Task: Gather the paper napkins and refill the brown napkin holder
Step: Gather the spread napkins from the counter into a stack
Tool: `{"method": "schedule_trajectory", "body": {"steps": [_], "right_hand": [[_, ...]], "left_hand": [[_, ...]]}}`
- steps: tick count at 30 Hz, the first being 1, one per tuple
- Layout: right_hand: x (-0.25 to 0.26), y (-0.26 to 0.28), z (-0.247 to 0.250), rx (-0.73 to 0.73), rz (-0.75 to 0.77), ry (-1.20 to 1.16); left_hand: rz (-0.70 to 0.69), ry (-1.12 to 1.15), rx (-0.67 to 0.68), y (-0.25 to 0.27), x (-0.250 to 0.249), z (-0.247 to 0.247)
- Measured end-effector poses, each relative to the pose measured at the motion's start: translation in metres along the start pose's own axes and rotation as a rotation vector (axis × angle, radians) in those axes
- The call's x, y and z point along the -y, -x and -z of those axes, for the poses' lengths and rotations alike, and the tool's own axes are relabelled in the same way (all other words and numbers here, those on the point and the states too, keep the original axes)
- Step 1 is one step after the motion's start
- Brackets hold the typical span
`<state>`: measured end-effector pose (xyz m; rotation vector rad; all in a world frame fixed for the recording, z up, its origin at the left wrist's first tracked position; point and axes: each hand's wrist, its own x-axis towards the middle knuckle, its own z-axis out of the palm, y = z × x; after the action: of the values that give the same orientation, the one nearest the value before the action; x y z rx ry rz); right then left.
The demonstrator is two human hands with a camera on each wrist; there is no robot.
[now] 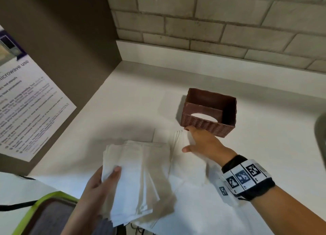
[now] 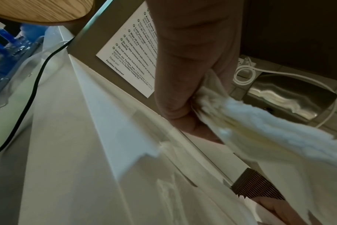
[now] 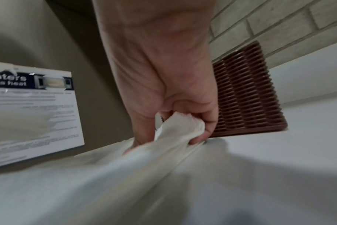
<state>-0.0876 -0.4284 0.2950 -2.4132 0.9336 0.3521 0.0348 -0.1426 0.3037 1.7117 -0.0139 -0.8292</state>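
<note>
My left hand (image 1: 104,180) grips a fanned stack of white paper napkins (image 1: 137,180) above the counter's front edge, thumb on top; in the left wrist view the napkin stack (image 2: 260,129) shows its ragged edges beyond my left hand (image 2: 194,94). My right hand (image 1: 199,143) pinches another napkin (image 1: 178,139) lying on the counter, just in front of the brown ribbed napkin holder (image 1: 210,113). In the right wrist view my right hand (image 3: 183,124) has its fingers curled round a bunched napkin (image 3: 175,134), with the holder (image 3: 246,94) right behind. The holder stands open-topped, with an oval cutout at the bottom.
The white counter (image 1: 264,146) meets a brick-tiled wall (image 1: 211,23) at the back. A brown side panel with a printed microwave notice (image 1: 30,102) stands at the left. A green-edged tray (image 1: 40,215) and a black cable sit at the lower left. A steel appliance (image 2: 290,94) shows in the left wrist view.
</note>
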Motion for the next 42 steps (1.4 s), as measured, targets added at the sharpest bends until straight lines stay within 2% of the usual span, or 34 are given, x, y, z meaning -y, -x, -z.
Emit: {"method": "schedule_trajectory", "body": {"steps": [9, 11, 15, 20, 22, 26, 29, 33, 37, 40, 42], "right_hand": [[0.003, 0.004, -0.002, -0.114, -0.01, 0.209], [0.0, 0.011, 0.001, -0.155, 0.023, 0.13], [-0.007, 0.035, 0.02, -0.156, 0.094, -0.172], [-0.009, 0.073, 0.063, -0.184, 0.207, -0.152], [-0.006, 0.092, 0.085, -0.127, 0.259, -0.206], [0.021, 0.119, 0.117, 0.166, 0.37, -0.468], [0.053, 0.111, 0.107, 0.227, 0.406, -0.551], [0.08, 0.079, 0.058, 0.103, 0.371, -0.347], [0.088, 0.067, 0.033, 0.021, 0.292, -0.292], [0.097, 0.066, 0.025, -0.016, 0.306, -0.253], [0.105, 0.064, 0.018, -0.02, 0.317, -0.207]], "left_hand": [[-0.046, -0.004, 0.04, -0.003, -0.01, -0.013], [-0.038, 0.033, 0.036, -0.007, -0.011, -0.014], [-0.029, 0.111, 0.034, -0.012, -0.016, -0.013], [-0.057, 0.156, 0.058, -0.014, -0.023, -0.015], [-0.084, 0.136, 0.096, -0.012, -0.028, -0.018], [-0.139, 0.053, 0.211, -0.007, -0.04, -0.032], [-0.182, -0.057, 0.317, -0.001, -0.046, -0.047], [-0.169, -0.242, 0.414, 0.005, -0.048, -0.057], [-0.087, -0.22, 0.417, 0.007, -0.044, -0.045], [0.051, -0.024, 0.452, 0.009, -0.044, -0.037], [0.036, -0.022, 0.481, 0.009, -0.041, -0.034]]}}
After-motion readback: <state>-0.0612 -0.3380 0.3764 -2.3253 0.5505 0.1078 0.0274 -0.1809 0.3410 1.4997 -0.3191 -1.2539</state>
